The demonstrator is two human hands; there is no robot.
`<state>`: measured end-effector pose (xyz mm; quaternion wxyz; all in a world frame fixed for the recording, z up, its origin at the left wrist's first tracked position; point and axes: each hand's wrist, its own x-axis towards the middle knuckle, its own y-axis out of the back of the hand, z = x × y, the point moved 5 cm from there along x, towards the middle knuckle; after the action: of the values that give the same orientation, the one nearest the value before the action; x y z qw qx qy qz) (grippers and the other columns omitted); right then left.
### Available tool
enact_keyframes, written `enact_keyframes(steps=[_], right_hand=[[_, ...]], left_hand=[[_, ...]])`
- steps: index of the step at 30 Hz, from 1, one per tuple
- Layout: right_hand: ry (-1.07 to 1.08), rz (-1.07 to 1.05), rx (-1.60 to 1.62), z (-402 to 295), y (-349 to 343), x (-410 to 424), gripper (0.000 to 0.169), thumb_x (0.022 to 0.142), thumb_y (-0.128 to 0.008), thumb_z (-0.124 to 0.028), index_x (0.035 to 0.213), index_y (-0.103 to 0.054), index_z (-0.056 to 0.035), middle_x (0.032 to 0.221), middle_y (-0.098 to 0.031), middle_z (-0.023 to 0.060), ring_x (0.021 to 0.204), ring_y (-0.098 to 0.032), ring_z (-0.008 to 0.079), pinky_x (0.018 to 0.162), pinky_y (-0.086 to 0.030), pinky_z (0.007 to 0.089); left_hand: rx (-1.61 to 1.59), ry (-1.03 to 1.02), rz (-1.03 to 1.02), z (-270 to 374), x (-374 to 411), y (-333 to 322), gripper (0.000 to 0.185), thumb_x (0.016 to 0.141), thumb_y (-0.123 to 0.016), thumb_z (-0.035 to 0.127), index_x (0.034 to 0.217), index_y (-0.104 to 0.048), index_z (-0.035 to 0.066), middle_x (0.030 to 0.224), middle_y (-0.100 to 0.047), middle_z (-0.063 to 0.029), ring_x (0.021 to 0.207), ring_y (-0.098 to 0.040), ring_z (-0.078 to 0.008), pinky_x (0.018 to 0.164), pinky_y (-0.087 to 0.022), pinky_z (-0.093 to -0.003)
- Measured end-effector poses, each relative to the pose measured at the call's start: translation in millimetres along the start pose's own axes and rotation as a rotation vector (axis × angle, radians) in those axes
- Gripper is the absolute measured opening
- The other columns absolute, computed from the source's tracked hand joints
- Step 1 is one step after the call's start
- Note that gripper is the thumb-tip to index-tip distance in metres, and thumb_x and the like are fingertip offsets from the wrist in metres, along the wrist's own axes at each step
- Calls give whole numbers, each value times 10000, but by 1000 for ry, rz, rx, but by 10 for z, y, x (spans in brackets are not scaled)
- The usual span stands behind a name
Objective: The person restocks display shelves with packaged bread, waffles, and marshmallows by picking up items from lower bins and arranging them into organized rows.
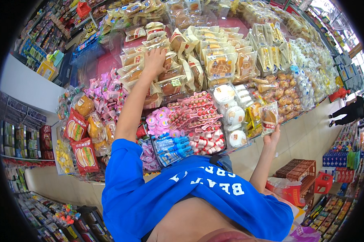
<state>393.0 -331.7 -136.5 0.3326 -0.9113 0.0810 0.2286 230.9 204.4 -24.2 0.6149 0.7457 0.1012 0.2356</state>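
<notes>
My left hand (154, 62) reaches over rows of wrapped bread (173, 86) on the display table. Its fingers curl down among the packs, and I cannot tell whether they grip one. In my right hand (271, 136), out past the table's right front edge, a single packaged bread (269, 118) stands upright in its clear wrapper with a red and white label. Wrapped round cakes (220, 66) are lined up right of the bread rows. Nearer my body lie pink candy packs (197, 112), blue bottle-shaped packs (173, 148) and white-lidded round tubs (235, 118).
Red burger-print bags (84, 155) and pink wrapped sweets (109, 93) cover the table's left side. Brown plastic crates (297, 169) and a red stool (323, 182) stand on the floor at right. A person in black (349, 112) is farther off, near shelves.
</notes>
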Motion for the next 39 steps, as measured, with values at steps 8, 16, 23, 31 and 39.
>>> enact_keyframes(steps=[8, 16, 23, 31, 39], right_hand=[[35, -149, 25, 110, -297, 174, 465, 984, -364, -360, 1283, -440, -12, 1254, -529, 142, 1132, -526, 279, 974, -430, 443], [-78, -157, 4, 289, -420, 174, 472, 990, -328, -364, 1286, -438, -13, 1278, -512, 157, 1145, -518, 302, 989, -409, 478], [-178, -326, 103, 360, -412, 180, 499, 957, -409, -402, 1279, -457, -23, 1280, -514, 154, 1147, -514, 324, 986, -405, 489], [184, -191, -26, 201, -628, -62, 375, 951, -485, -306, 1143, -521, 13, 1088, -615, 136, 951, -630, 252, 827, -531, 387], [232, -422, -339, 662, -1369, -739, 250, 944, -529, -270, 930, -601, -31, 837, -644, 31, 720, -596, 92, 656, -488, 244]], left_hand=[[-336, -80, -222, -179, 217, -96, 682, 609, -799, 269, 1152, -471, 15, 959, -605, -161, 893, -595, -311, 767, -466, -383], [-741, -256, -295, -355, 434, 287, 812, 626, -813, 277, 1282, -419, 8, 1017, -618, -134, 932, -580, -212, 826, -443, -328], [-594, -281, -414, -216, 502, -9, 769, 620, -823, 298, 1250, -444, 75, 968, -631, -114, 874, -601, -209, 762, -466, -348], [-71, -245, 334, 264, 164, 514, 639, 579, -820, 212, 1137, -535, 85, 1064, -559, -125, 1003, -535, -291, 814, -447, -391], [-1746, -178, -438, 2149, -579, 217, 363, 918, -552, 289, 1159, -536, 18, 1040, -621, -107, 898, -599, -156, 767, -481, -279]])
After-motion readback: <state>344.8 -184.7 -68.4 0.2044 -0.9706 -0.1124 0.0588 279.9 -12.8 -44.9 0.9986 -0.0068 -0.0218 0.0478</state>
